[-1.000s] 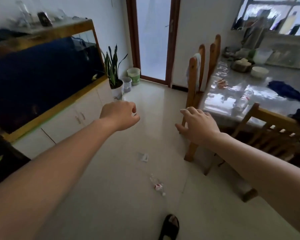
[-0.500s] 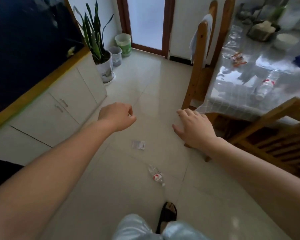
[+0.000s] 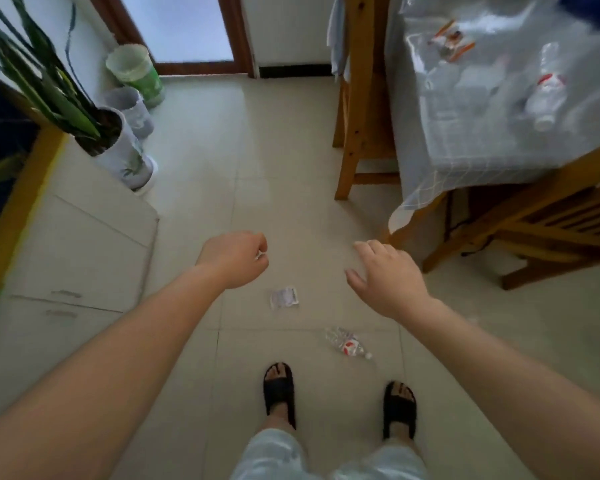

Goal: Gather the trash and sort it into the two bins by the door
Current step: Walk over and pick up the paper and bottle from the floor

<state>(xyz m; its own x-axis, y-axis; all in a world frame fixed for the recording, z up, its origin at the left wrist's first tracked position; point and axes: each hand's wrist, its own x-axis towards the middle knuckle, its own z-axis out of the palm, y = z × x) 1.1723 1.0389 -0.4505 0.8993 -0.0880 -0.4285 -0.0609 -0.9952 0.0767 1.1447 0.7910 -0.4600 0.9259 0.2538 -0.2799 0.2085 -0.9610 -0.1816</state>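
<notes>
Two pieces of trash lie on the tiled floor just ahead of my feet: a small clear wrapper (image 3: 284, 297) and a crushed plastic bottle with a red label (image 3: 347, 344). My left hand (image 3: 234, 259) hovers up and left of the wrapper, closed into a fist, with a tiny white speck showing at the fingertips. My right hand (image 3: 385, 278) hangs to the right of the wrapper, fingers apart and empty. A green bin (image 3: 136, 74) and a grey bin (image 3: 130, 110) stand by the door at the far left. On the table lie another bottle (image 3: 546, 95) and orange-white wrappers (image 3: 451, 39).
A potted plant (image 3: 125, 154) stands on the floor beside a white cabinet (image 3: 77, 254) on the left. One wooden chair (image 3: 357, 98) and a second one (image 3: 551, 220) flank the table with its plastic cover (image 3: 465, 140) on the right. My feet wear black slippers (image 3: 279, 389).
The view has tilted down and moved forward, so the floor trash now lies just before my feet. Both hands keep their shapes: left in a fist, right spread.
</notes>
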